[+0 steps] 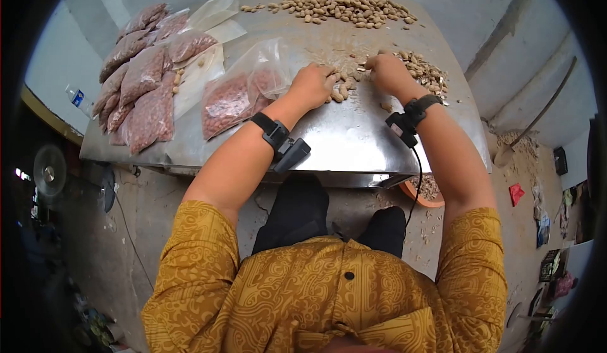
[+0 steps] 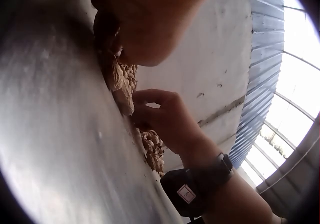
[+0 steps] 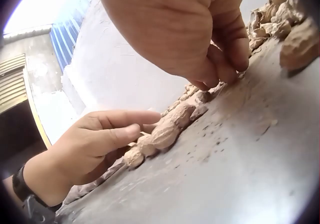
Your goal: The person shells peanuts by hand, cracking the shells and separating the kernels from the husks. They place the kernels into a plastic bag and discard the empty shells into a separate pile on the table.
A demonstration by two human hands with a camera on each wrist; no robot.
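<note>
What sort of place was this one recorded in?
Probably a small peanut-shelling workshop: the metal table bears heaped unshelled peanuts and plastic bags of reddish kernels.

On metal table [image 1: 341, 138]: large peanut heap [image 1: 344, 4] at far edge, smaller pile [image 1: 427, 73] right, filled plastic bags [image 1: 144, 75] left. Shows brown dust [image 3: 215, 144] mid-table.

No readable text, even on wrist-camera label [image 2: 186, 194]

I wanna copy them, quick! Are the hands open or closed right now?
Left hand: open, fingers fairly straight beside the peanuts.
Right hand: fingers bent downward; can't tell whether its grip holds anything.
</note>
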